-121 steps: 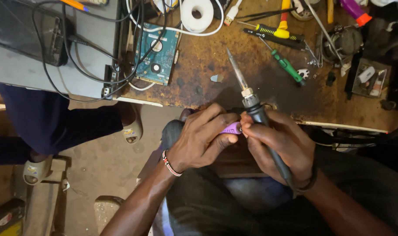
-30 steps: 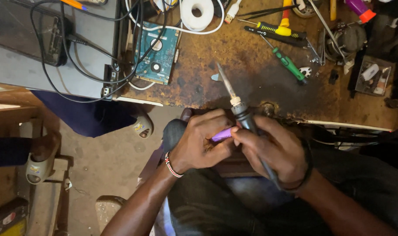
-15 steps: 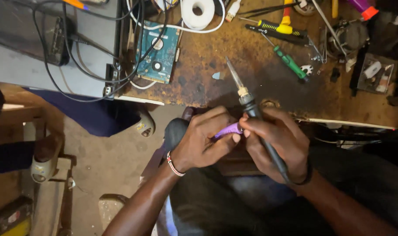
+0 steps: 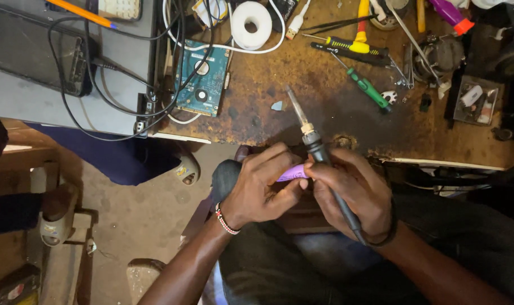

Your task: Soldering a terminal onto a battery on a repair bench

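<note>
Left hand (image 4: 261, 189) clenched around a small purple piece (image 4: 293, 173), pinched also by the fingertips of the right hand (image 4: 350, 195), just above the lap. Same right hand grasping a black soldering iron (image 4: 316, 152), tilted, metal tip pointing away over the edge of the stained wooden workbench (image 4: 324, 107). Farther on the bench: a green circuit board (image 4: 202, 82) on the left, a green screwdriver (image 4: 367, 87) on the right, and a white tape roll (image 4: 251, 24) at the far side.
</note>
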